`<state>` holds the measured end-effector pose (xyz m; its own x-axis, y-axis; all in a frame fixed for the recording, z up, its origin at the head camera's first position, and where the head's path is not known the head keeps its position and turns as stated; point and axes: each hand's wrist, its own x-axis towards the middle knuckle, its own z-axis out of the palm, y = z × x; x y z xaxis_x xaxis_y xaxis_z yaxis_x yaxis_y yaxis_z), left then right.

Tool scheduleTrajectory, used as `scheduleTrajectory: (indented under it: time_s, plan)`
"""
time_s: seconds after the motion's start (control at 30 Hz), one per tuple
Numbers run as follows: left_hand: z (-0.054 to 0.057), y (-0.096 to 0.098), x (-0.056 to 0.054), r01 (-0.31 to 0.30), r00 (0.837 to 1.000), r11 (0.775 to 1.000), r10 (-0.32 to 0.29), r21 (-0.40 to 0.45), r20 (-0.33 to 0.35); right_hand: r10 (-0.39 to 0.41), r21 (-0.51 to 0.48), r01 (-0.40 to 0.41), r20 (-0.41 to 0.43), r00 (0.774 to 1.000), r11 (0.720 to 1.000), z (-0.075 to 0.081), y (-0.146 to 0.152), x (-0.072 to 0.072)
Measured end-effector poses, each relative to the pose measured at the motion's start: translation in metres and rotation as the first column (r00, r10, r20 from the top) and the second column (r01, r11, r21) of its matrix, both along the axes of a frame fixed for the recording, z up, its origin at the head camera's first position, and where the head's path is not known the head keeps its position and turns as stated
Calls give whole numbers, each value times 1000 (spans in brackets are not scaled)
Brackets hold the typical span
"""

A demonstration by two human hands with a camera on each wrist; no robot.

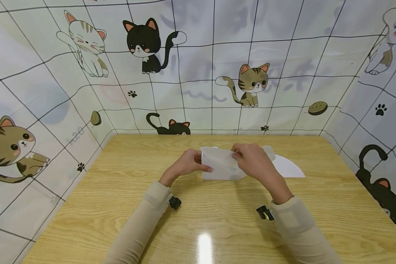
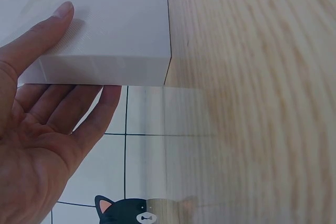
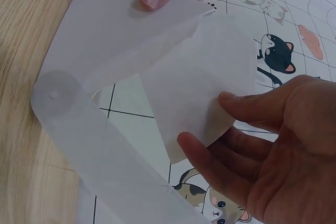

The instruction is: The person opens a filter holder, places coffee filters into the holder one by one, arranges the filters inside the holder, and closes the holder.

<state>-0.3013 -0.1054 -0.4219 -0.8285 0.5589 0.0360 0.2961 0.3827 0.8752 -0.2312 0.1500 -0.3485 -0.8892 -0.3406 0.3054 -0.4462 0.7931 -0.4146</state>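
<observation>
Left hand point(image 1: 187, 163) holds the left end of a white box point(image 1: 217, 171) near the centre of the head view, thumb on its near face. Right hand point(image 1: 253, 160) pinches a thin white flap point(image 3: 194, 77) between thumb and fingers. Right of centre, a white curved-edged sheet point(image 1: 289, 168) lies on the wooden table point(image 1: 145, 154).

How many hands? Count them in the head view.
2: left hand gripping the left end of the white box; right hand at its right, pinching a white sheet.
</observation>
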Motion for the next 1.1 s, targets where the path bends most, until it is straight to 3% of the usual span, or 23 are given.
scheduleTrajectory:
  time_s: [1.1]
  plan:
    - [1,0,0,6,1000,1000,-6,-6,8,17,40,-18,37,999,999,-10,-5,-5]
